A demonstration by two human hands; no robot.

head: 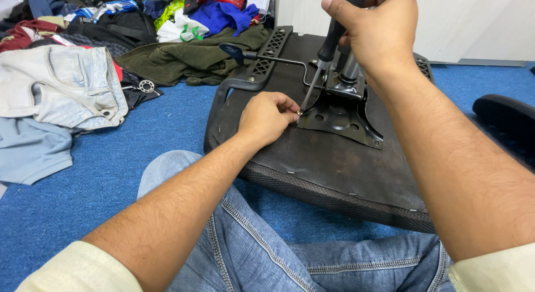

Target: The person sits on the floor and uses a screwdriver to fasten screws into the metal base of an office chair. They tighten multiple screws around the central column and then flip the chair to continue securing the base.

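An upturned black chair seat (312,163) lies on the blue carpet in front of my knees. A black metal mounting plate (343,110) with a lever sits on its underside. My right hand (373,30) grips the black handle of a screwdriver (326,52), whose shaft slants down to the plate's left corner. My left hand (267,116) rests on the seat and pinches a small screw (299,111) at the screwdriver's tip.
A heap of clothes (184,55) covers the floor at the back left, with pale jeans (61,83) nearest. A black armrest (504,116) lies at the right edge. A white wall panel (473,24) stands behind the seat.
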